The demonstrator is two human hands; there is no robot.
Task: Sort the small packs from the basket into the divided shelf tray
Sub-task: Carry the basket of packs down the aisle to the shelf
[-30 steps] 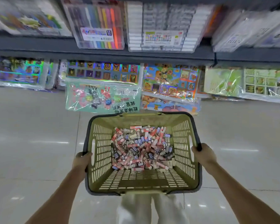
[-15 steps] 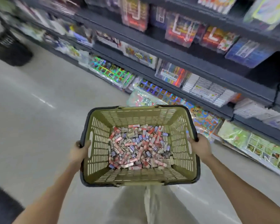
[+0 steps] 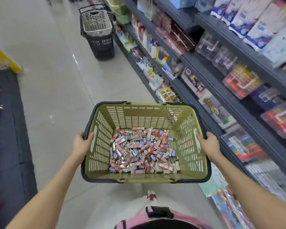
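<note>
Between both hands hangs the basket [image 3: 145, 176], over the aisle floor. Left hand [image 3: 81, 144] and right hand [image 3: 209, 143] each curl round a side rim; packs [image 3: 142, 150] heap on its bottom, apart from the fingers [image 3: 90, 136].

Glossy pale tiled floor [image 3: 56, 80] ran along the aisle. On it stood a stack of baskets [image 3: 97, 42], grey nested in black, just beside the dark shelving [image 3: 224, 98] at right, whose tiers carried blurred packaged goods [image 3: 241, 81]. A dark low base [image 3: 10, 129] lined the left. The small packs [image 3: 142, 149] lay heaped on the bottom of the green basket [image 3: 147, 116].
</note>
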